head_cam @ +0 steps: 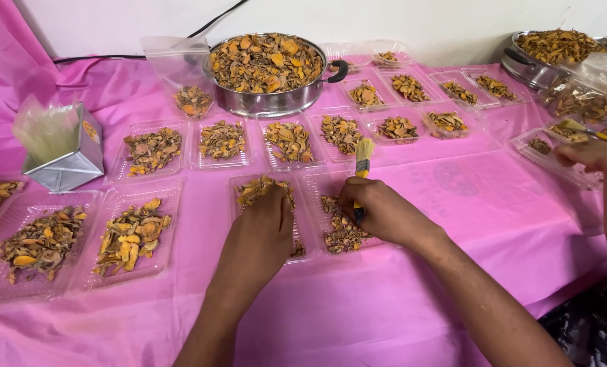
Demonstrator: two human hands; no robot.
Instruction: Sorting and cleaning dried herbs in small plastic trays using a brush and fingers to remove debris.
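My left hand (259, 234) lies palm down inside a clear plastic tray (239, 183) of dried orange-brown slices, fingers spread over them. My right hand (378, 211) is closed around a small paintbrush (363, 155) with a yellow handle and pale bristles pointing away from me. It rests over the neighbouring clear tray (317, 180), which also holds dried slices (341, 234).
Several clear trays of the same slices cover the pink tablecloth (453, 204). A steel pan (269, 102) full of slices stands at the back centre, another pan (531, 64) at the back right. A metal box (69, 153) of clear bags sits left. Another person's hand (592, 153) works at the right.
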